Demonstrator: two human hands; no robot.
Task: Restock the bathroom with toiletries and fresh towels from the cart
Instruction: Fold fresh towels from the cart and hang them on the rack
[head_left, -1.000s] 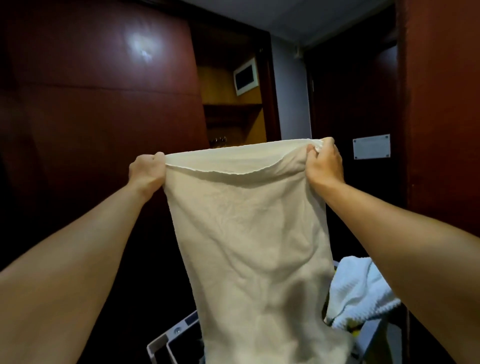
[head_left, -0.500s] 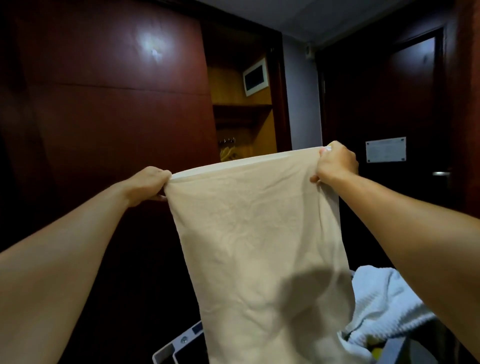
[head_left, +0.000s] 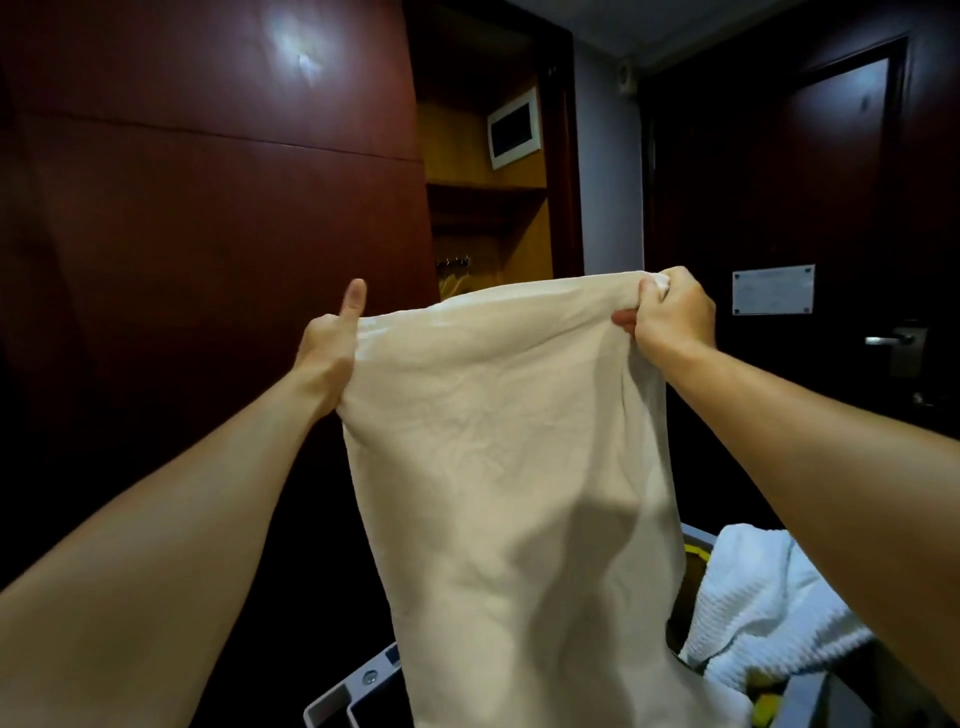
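Towel (head_left: 498, 467) hangs: right hand (head_left: 670, 317) pinches top edge; left hand (head_left: 327, 348) grip hidden, thumb up.

The cloth (head_left: 509, 467) hangs between the left hand (head_left: 327, 348) and right hand (head_left: 670, 317), in front of the wardrobe shelf (head_left: 485, 189). Below right, a towel (head_left: 753, 608) lies in the cart (head_left: 353, 691); the door (head_left: 810, 218) stands behind it.

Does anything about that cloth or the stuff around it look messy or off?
The beige cloth held up by both hands is creased all over. Below right, a white towel lies bunched loosely instead of folded. Nothing looks torn or spilled.
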